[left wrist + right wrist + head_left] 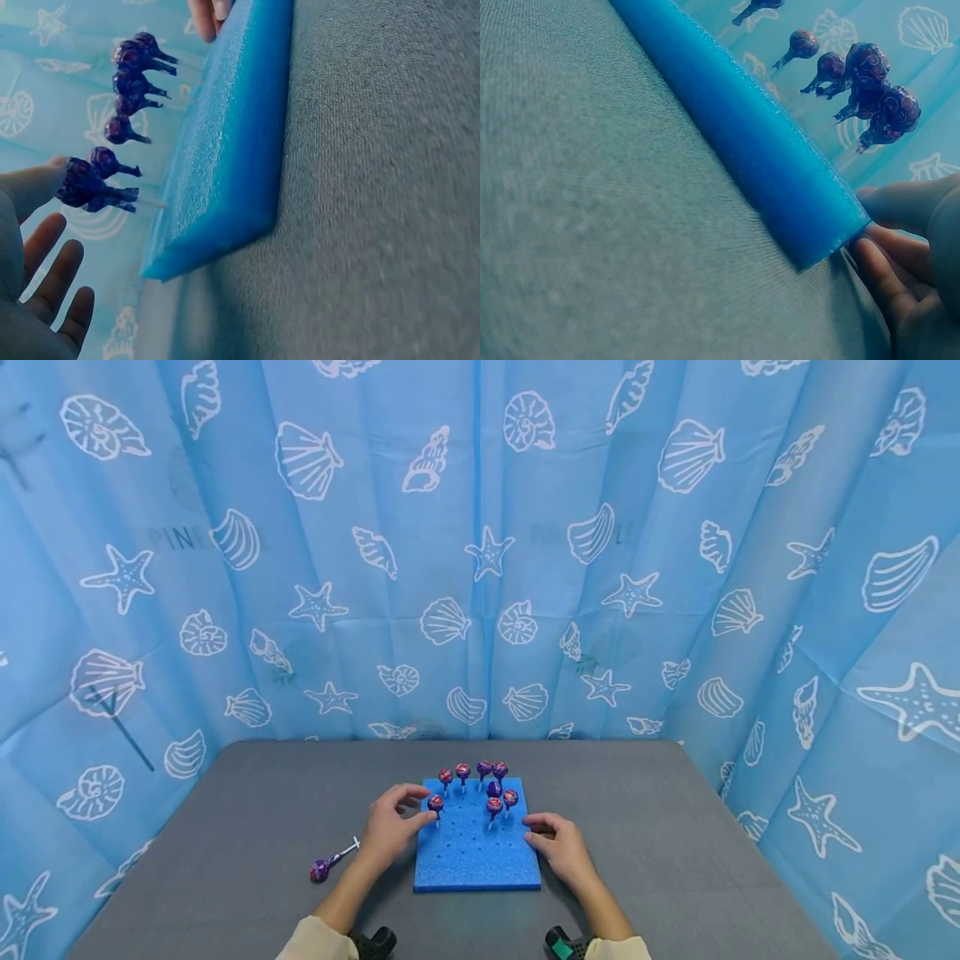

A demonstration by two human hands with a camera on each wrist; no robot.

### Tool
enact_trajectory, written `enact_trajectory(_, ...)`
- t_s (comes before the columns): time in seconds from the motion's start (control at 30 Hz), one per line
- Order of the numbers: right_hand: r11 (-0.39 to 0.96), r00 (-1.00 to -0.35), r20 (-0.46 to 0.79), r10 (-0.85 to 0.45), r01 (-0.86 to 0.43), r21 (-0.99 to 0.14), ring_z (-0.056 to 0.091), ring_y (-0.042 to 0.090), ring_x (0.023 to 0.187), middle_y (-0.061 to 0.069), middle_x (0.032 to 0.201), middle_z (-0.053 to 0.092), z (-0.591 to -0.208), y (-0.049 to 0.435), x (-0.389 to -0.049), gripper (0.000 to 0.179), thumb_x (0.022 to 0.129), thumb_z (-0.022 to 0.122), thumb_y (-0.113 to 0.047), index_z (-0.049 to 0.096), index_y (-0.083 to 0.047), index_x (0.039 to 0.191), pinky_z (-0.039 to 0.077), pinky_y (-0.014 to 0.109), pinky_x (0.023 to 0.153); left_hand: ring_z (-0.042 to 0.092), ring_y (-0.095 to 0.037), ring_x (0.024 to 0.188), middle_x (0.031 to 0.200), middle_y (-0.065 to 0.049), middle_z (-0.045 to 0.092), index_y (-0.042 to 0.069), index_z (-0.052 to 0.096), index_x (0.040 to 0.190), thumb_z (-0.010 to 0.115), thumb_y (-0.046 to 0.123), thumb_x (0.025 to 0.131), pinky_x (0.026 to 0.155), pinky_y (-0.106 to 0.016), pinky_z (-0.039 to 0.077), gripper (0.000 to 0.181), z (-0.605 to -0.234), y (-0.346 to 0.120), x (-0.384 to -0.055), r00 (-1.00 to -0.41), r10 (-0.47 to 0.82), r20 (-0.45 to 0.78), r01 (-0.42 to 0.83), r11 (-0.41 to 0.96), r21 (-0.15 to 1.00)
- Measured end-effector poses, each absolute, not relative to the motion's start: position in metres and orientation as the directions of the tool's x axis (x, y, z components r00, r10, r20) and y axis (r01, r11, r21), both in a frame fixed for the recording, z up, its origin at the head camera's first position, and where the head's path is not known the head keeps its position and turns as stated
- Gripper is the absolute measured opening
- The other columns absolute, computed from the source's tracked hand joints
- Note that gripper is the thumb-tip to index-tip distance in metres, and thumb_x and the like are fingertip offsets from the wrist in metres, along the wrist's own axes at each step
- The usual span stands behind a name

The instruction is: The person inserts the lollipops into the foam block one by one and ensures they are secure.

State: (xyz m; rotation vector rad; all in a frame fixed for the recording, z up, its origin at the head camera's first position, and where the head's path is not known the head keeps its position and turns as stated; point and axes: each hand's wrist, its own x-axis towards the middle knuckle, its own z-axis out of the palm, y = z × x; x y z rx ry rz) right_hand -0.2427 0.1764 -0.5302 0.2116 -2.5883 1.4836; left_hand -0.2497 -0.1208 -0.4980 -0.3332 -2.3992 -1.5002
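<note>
A blue foam board (477, 860) with small holes lies on the grey table, with several wrapped lollipops standing in it, heads up. My left hand (392, 827) is at the board's left side, beside a lollipop (436, 803) there. In the left wrist view, a digit touches that lollipop's wrapped head (81, 182), while the other fingers (61, 274) are spread apart from it. At the board's right edge, my right hand (561, 847) holds the foam between thumb and fingers, as the right wrist view shows at a corner.
One loose lollipop (321, 869) lies on the table (262, 810) left of the board, its white stick pointing up and right. Lollipops (499, 770) stand mostly along the board's back and right. A blue shell-patterned curtain (480, 568) hangs behind the table.
</note>
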Motion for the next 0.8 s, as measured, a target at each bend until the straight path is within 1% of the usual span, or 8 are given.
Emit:
enact_trajectory(0.13,0.500,-0.975,0.215,-0.055,-0.213,-0.840,0.063,0.025,0.095,0.008,0.104,0.068,-0.531,0.176,-0.242,0.018,0.088,0.069,-0.002,0.070,-0.004,0.106,0.055,0.042,0.084,0.059,-0.020,0.098,0.104,0.002,0.064,0.015,0.069,0.106,0.078,0.014,0.083,0.087,-0.049,0.050,0.025,-0.496,-0.125,-0.245,-0.920,0.042,0.391,0.366,0.451,0.814)
enact_trajectory(0.3,0.493,-0.975,0.215,-0.055,-0.214,-0.844,0.063,0.024,0.095,0.007,0.103,0.068,-0.533,0.177,-0.243,0.018,0.088,0.070,-0.002,0.071,-0.005,0.105,0.055,0.041,0.085,0.058,-0.021,0.099,0.104,-0.005,0.065,0.013,0.069,0.106,0.080,0.010,0.081,0.087,-0.053,0.050,0.027,-0.496,-0.133,-0.241,-0.915,0.068,0.397,0.380,0.479,0.791)
enact_trajectory(0.4,0.489,-0.975,0.218,-0.050,-0.214,-0.846,0.063,0.023,0.095,0.006,0.102,0.068,-0.533,0.178,-0.244,0.018,0.088,0.070,-0.002,0.071,-0.006,0.105,0.055,0.040,0.084,0.056,-0.019,0.100,0.104,-0.001,0.065,0.015,0.070,0.105,0.080,0.012,0.081,0.087,-0.053,0.049,0.027,-0.496,-0.140,-0.240,-0.917,0.084,0.391,0.377,0.507,0.775)
enact_trajectory(0.53,0.485,-0.971,0.232,-0.052,-0.228,-0.844,0.064,0.024,0.094,0.006,0.102,0.068,-0.533,0.179,-0.244,0.018,0.087,0.070,-0.001,0.071,-0.005,0.105,0.055,0.039,0.084,0.055,-0.018,0.102,0.103,0.008,0.063,0.018,0.070,0.104,0.082,0.013,0.080,0.088,-0.052,0.049,0.027,-0.493,-0.149,-0.237,-0.914,0.083,0.396,0.376,0.535,0.756)
enact_trajectory(0.67,0.487,-0.972,0.229,-0.051,-0.225,-0.844,0.064,0.023,0.094,0.006,0.102,0.068,-0.533,0.178,-0.244,0.019,0.087,0.070,0.000,0.071,-0.005,0.105,0.055,0.039,0.083,0.055,-0.020,0.104,0.105,0.007,0.064,0.017,0.070,0.103,0.082,0.011,0.079,0.088,-0.053,0.049,0.028,-0.491,-0.159,-0.234,-0.902,0.088,0.423,0.397,0.553,0.733)
enact_trajectory(0.8,0.492,-0.970,0.236,-0.063,-0.236,-0.838,0.064,0.024,0.094,0.007,0.103,0.068,-0.534,0.177,-0.244,0.019,0.087,0.070,0.000,0.071,-0.004,0.105,0.055,0.040,0.084,0.056,-0.021,0.104,0.105,0.005,0.064,0.014,0.070,0.104,0.082,0.008,0.079,0.089,-0.053,0.049,0.028,-0.492,-0.175,-0.231,-0.897,0.093,0.431,0.404,0.566,0.719)
